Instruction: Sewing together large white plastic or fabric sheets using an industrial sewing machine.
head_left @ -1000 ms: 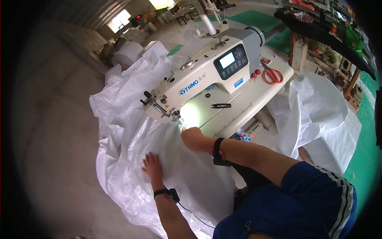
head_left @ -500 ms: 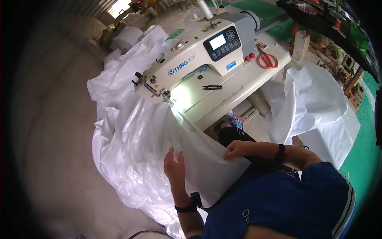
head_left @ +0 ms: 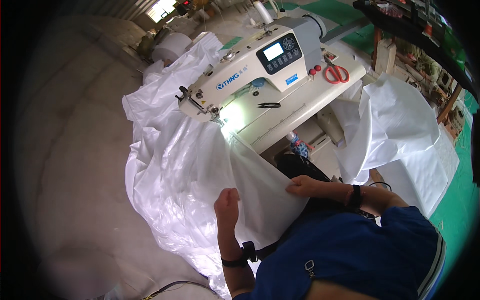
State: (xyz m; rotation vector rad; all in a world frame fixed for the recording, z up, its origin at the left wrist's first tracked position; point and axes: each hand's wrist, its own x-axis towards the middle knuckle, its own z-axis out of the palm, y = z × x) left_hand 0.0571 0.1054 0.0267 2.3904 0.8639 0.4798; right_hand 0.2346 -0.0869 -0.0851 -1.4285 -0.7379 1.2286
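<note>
A large white sheet [head_left: 185,175], thin and shiny in places, runs from under the needle end of a white sewing machine [head_left: 240,70] down toward my lap. My right hand [head_left: 301,186] pinches its edge, so the stretch up to the needle hangs fairly taut. Over the middle of the sheet, my left hand [head_left: 227,205] is closed, its curled fingers gripping the material where creases gather. The machine's lamp lights the sheet at the needle. On the bed beside it lie small black thread snips [head_left: 269,105].
Red-handled scissors [head_left: 336,74] and two red balls [head_left: 315,70] rest on the machine table [head_left: 295,117]. More white sheeting [head_left: 395,130] is heaped at right, over green flooring. A dark shelf [head_left: 400,30] juts in at upper right. A cable [head_left: 175,285] lies at lower left.
My left hand has gone from raised, spread fingers to curled ones on the sheet. My right hand still holds the edge, slightly shifted. The whole view has swung a little.
</note>
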